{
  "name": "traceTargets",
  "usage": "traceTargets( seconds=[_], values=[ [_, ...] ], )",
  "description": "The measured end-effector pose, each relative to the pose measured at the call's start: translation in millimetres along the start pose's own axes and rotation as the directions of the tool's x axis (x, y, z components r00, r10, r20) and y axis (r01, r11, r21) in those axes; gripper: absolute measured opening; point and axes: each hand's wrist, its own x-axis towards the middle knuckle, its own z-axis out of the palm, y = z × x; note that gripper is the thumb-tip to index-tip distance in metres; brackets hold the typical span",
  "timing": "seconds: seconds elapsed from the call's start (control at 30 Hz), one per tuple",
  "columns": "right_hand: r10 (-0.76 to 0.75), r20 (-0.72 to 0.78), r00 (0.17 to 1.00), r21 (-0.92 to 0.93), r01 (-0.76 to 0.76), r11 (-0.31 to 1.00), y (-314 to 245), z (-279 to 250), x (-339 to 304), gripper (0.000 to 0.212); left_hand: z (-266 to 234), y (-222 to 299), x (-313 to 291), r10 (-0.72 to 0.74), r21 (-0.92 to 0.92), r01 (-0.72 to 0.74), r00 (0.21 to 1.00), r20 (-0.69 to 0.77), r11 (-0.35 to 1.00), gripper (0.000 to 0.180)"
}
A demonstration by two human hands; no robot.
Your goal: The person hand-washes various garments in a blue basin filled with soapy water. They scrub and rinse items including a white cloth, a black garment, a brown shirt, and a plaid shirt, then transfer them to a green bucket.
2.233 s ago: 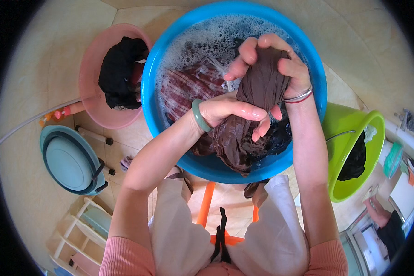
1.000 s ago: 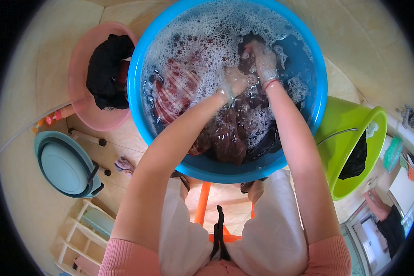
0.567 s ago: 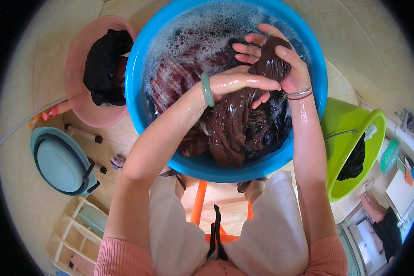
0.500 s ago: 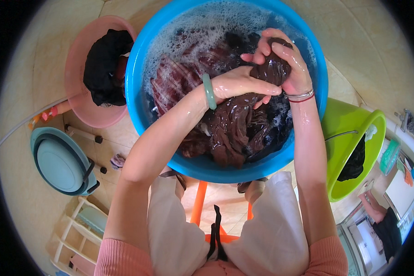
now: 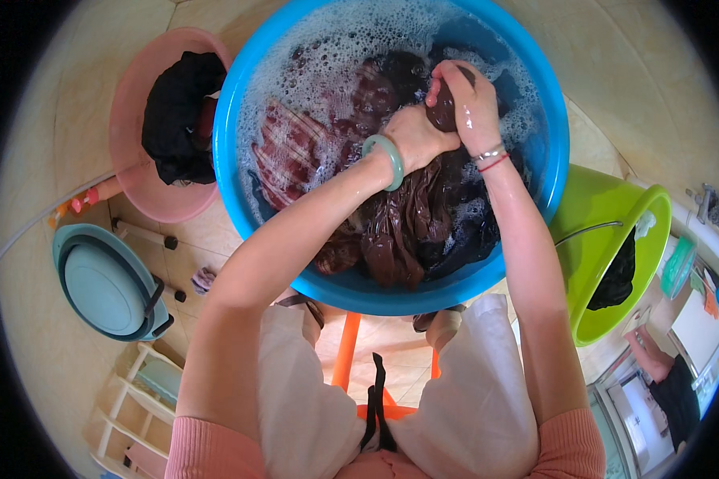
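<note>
A wet dark brown garment point(image 5: 403, 231) is bunched up between my two hands, over a big blue basin point(image 5: 225, 152) of soapy water. My left hand point(image 5: 417, 137), with a pale green bangle at the wrist, is closed round the cloth. My right hand point(image 5: 470, 104) grips a bulging fold of it just beyond; its wrist carries a silver bracelet and a red string. To the left in the basin lies a plaid reddish garment point(image 5: 284, 152) under suds point(image 5: 327, 48). Dark wet cloth point(image 5: 471, 235) floats at the right of the brown one.
A pink basin point(image 5: 128, 136) with black cloth point(image 5: 176, 112) stands at left, above a collapsible blue-grey basin point(image 5: 104, 279). A lime-green bucket point(image 5: 583, 211) holding black cloth tilts at right. An orange stool point(image 5: 346, 351) is under me. Another person's leg point(image 5: 651, 355) shows at far right.
Both hands have shifted, the right one inward to the left and turned over the cloth. The brown bundle between them has moved left and is more covered by my fingers.
</note>
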Motion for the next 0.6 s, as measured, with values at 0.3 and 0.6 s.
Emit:
traceTargets(
  seconds=[0.3, 0.6],
  values=[
    [0.138, -0.156, 0.978, -0.009, -0.141, 0.99, 73, -3, 38, 0.026, 14, -58, 56, -0.052, 0.437, 0.053, 0.999, -0.014, 0.898, 0.057],
    [0.047, -0.201, 0.978, -0.005, -0.049, 0.999, 43, -7, 21, 0.025, 15, -40, 42, 0.042, 0.303, -0.024, 0.998, -0.054, 0.953, 0.054]
  ],
)
